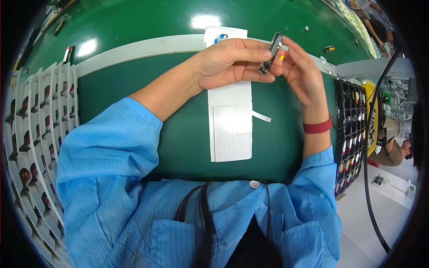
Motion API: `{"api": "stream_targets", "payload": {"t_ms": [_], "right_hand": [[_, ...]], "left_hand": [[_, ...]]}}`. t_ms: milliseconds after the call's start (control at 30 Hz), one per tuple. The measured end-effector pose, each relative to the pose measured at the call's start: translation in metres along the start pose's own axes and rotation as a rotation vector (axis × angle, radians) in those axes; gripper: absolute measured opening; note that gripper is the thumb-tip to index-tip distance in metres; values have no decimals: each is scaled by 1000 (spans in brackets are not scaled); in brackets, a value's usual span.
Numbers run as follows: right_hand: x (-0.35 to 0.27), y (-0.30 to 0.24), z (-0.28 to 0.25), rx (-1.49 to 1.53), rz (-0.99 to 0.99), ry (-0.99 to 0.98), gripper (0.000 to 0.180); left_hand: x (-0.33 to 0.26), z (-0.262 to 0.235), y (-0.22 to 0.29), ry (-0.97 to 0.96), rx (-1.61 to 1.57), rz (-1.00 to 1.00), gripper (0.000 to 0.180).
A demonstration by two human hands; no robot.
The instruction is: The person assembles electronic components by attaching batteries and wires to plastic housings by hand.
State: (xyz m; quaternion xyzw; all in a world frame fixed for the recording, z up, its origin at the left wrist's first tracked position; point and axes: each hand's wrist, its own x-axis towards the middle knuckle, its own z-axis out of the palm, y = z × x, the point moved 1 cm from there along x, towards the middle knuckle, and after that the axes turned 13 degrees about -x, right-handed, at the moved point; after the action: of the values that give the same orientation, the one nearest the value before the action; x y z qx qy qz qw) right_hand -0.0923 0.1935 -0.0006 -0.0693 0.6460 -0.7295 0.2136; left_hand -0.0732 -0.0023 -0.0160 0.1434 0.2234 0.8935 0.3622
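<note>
My left hand [225, 62] reaches across above the bench and pinches a narrow circuit board [271, 50] between thumb and fingers. The board is dark with silvery parts and is tilted, its upper end leaning right. Close on its right side is my right hand [306, 78], fingers curled in toward the board. A small yellow piece [282, 57] shows between the two hands; most of it is hidden. Whatever the right fingertips grip cannot be made out. Below the hands lies a long white paper [230, 96] with a smaller lined sheet [225, 129] on it.
White slotted trays [33, 147] with dark parts stand at the left. A black gridded tray [351, 134] with small parts is at the right, beside a hanging black cable [367, 174]. A pale ledge [134, 53] crosses beyond the green mat [183, 134]. Another person [393, 152] is far right.
</note>
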Motion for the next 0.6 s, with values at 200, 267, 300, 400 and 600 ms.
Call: {"api": "stream_targets", "payload": {"t_ms": [200, 267, 300, 400, 600], "right_hand": [[-33, -9, 20, -192, -201, 129, 39], [-35, -9, 18, -313, -257, 139, 40], [-35, -9, 14, -292, -257, 113, 41], [-35, -7, 6, -245, -263, 48, 42], [-36, -8, -2, -31, -204, -168, 28]], "left_hand": [[2, -5, 0, 132, 88, 17, 37], [1, -5, -1, 92, 53, -14, 37], [1, -6, -2, 53, 14, -37, 37], [3, -4, -5, 3, -29, -74, 37], [-1, 6, -18, 61, 93, -129, 39]]}}
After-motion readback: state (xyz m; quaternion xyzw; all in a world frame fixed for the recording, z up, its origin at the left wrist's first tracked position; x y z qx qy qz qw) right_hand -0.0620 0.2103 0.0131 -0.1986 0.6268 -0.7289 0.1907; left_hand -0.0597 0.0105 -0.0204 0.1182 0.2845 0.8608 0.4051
